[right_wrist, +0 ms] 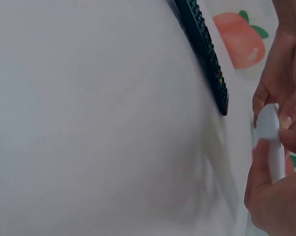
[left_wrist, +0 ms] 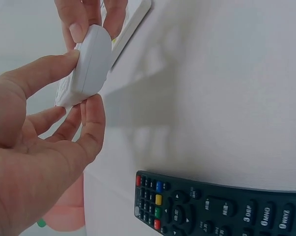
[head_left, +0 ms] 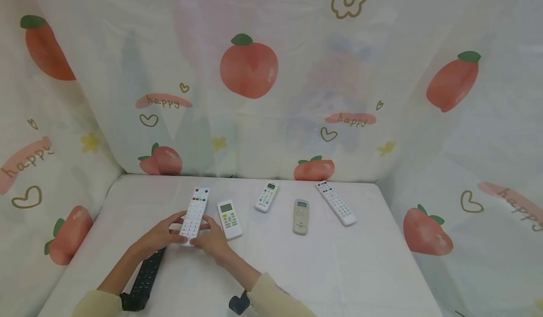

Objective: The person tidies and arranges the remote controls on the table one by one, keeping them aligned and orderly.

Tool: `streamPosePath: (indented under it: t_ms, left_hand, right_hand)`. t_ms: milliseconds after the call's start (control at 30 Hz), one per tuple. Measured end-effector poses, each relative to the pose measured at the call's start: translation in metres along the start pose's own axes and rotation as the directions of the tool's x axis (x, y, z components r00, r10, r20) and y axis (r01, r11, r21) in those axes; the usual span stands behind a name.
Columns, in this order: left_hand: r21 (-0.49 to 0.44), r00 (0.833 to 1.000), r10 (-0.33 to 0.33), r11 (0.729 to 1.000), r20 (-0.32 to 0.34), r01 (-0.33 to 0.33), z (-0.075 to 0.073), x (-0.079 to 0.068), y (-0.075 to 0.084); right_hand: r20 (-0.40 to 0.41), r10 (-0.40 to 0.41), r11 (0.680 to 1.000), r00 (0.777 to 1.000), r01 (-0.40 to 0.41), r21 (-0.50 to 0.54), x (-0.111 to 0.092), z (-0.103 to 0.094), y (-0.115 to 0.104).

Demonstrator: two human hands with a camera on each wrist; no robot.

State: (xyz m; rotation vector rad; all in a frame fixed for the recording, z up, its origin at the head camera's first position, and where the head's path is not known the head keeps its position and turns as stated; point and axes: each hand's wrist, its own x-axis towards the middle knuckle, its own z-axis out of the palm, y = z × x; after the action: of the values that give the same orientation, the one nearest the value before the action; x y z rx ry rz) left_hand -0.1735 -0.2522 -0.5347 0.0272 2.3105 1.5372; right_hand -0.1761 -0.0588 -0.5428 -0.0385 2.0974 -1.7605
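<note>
Both hands hold a long white remote control (head_left: 195,215) between them, its button side up and its far end tipped away. My left hand (head_left: 160,234) pinches the left edge near the lower end, thumb on one side and fingertips beneath. On the opposite edge, my right hand (head_left: 213,239) grips with thumb and fingers. The left wrist view shows the remote's plain white end (left_wrist: 91,61) raised above the cloth, its shadow falling beside it. Under the left forearm lies a black remote control (head_left: 147,277), partly covered by the arm.
Right of the hands lies a white remote with a small screen (head_left: 229,220). Farther right are a smaller white remote (head_left: 267,197), a beige remote (head_left: 301,217) and another long white remote (head_left: 336,203). Fruit-print curtains (head_left: 263,133) border the white table (head_left: 360,270).
</note>
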Motion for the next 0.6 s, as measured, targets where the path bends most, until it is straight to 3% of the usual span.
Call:
streamPosePath:
  t_ms: [233, 600]
  left_hand:
    - [-0.021, 1.000, 0.006, 1.000, 0.001, -0.006, 0.003, -0.011, 0.000]
    - [-0.012, 0.998, -0.063, 0.998, -0.020, 0.063, 0.014, -0.032, 0.001]
  right_hand:
    - [0.006, -0.016, 1.000, 1.000, 0.016, -0.001, -0.013, 0.003, -0.001]
    - [0.012, -0.020, 0.999, 1.000, 0.021, -0.048, -0.034, 0.008, 0.004]
